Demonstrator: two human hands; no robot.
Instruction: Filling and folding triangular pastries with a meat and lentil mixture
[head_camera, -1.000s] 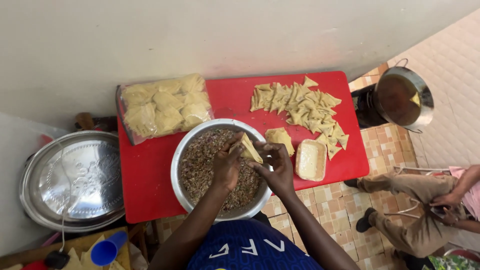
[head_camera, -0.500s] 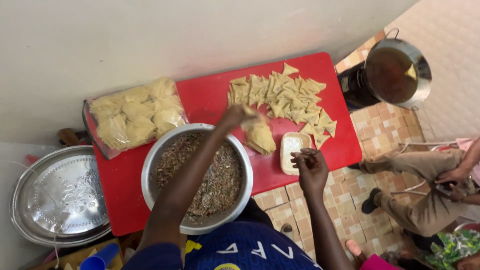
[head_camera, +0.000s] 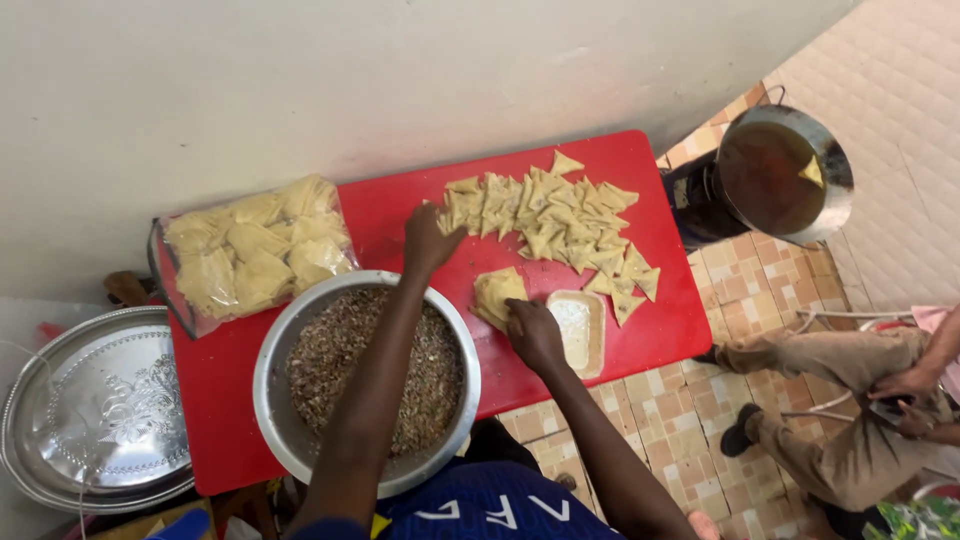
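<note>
Your left hand (head_camera: 430, 240) gripped a pastry (head_camera: 447, 216) at the pile (head_camera: 555, 220); your right hand (head_camera: 533, 333) pinched the wrappers (head_camera: 497, 293).

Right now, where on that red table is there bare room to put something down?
Bare red table shows between the clear bag of pastry sheets and the folded triangle pile, and along the front edge right of the metal bowl of filling. The middle is crowded.

Lighting: even, soft, daylight-like; source direction cannot be told. Scene bright, colours saturated on the red table (head_camera: 640, 330). Shadows faint and short under the metal bowl (head_camera: 290, 440). Mild glare on the embossed silver tray (head_camera: 60, 440) and the pot rim (head_camera: 835, 170). Wide-angle bending at edges. Slight motion softness overall.
</note>
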